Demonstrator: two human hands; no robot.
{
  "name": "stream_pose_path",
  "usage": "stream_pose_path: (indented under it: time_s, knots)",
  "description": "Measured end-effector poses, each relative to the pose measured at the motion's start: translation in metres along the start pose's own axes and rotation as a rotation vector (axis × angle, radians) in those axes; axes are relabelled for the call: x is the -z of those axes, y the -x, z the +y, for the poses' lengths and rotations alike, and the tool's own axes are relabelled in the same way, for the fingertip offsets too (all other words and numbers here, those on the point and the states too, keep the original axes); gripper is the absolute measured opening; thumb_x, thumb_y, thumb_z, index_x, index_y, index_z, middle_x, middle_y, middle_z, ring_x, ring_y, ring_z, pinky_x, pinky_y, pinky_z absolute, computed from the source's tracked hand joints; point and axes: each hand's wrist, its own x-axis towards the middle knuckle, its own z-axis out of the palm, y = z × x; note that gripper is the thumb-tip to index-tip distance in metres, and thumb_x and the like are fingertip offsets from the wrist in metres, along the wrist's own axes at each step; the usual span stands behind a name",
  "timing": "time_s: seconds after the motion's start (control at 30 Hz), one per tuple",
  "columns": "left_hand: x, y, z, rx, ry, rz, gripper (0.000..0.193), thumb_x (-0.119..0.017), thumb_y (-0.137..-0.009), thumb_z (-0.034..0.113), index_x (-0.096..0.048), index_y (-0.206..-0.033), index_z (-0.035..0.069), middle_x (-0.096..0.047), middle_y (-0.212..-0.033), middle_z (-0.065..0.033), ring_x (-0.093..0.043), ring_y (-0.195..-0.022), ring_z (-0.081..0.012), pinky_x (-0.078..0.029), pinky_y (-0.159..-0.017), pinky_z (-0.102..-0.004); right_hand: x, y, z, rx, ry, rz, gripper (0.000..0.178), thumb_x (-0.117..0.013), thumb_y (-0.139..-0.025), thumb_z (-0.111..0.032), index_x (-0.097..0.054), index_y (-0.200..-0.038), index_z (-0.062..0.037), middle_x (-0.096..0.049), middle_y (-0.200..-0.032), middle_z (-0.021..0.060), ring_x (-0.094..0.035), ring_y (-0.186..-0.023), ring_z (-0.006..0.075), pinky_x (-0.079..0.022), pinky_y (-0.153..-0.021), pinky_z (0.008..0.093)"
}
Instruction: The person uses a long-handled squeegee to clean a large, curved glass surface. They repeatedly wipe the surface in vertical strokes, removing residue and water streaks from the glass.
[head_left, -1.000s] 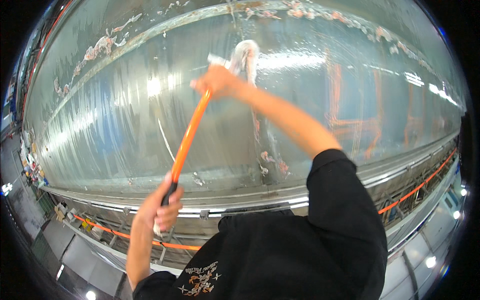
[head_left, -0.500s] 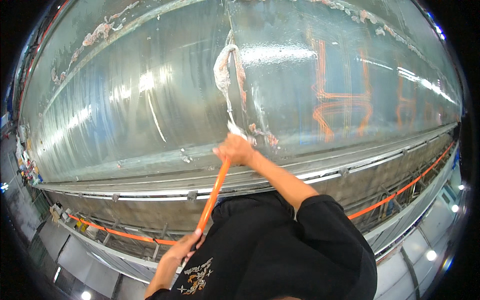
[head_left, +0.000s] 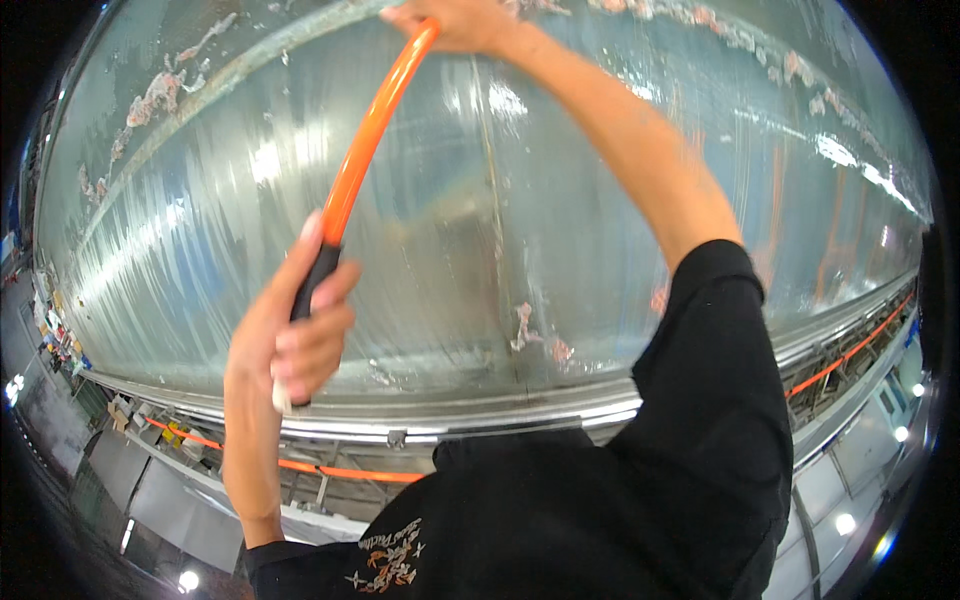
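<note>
My left hand [head_left: 290,335] grips the black lower end of a long orange pole [head_left: 358,165]. My right hand [head_left: 450,22] holds the pole higher up, at the top edge of the view. The pole runs up along a big wet, shiny curved metal surface [head_left: 200,230] that fills most of the view. Whatever sits at the pole's top end is out of frame. Bits of pale residue [head_left: 535,335] cling to the surface below my right arm.
A steel rail [head_left: 480,415] runs under the curved surface. An orange hose [head_left: 330,470] lies along the framework below it. More flaky residue [head_left: 150,95] sits at the upper left. Lamps [head_left: 187,578] shine far below.
Both hands have gone up with the pole. My right hand rose from mid-surface to the top edge. The left hand climbed from the lower edge to mid-left.
</note>
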Motion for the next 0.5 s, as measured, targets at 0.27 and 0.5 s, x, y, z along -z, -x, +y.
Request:
stream_pose_path:
  time_s: [0.27,0.5]
  knots:
    - [0.043,0.001,-0.099,0.014,-0.150,0.077,0.057,-0.037,-0.101,0.064,-0.040,-0.073,0.014,-0.029,-0.043,0.0066,-0.025,-0.027,-0.0063,-0.027,-0.024,-0.0242,-0.023,0.075,-0.064,0.007,-0.057,-0.089,0.058,-0.046,-0.102,-0.046,-0.051,-0.056,-0.0105,-0.054,-0.056,0.0138,-0.051,-0.057,0.0367,-0.041,-0.063,0.0473]
    - [0.158,0.135,-0.325,0.142,-0.114,0.533,0.053,-0.044,-0.102,0.058,-0.059,-0.097,0.007,-0.052,-0.059,0.0026,-0.044,-0.043,-0.0066,-0.039,-0.041,-0.0234,-0.113,0.239,-0.345,-0.002,-0.295,-0.126,0.049,-0.053,-0.099,-0.036,-0.053,-0.055,-0.0142,-0.054,-0.052,0.0085,-0.053,-0.051,0.0300,-0.040,-0.061,0.0421]
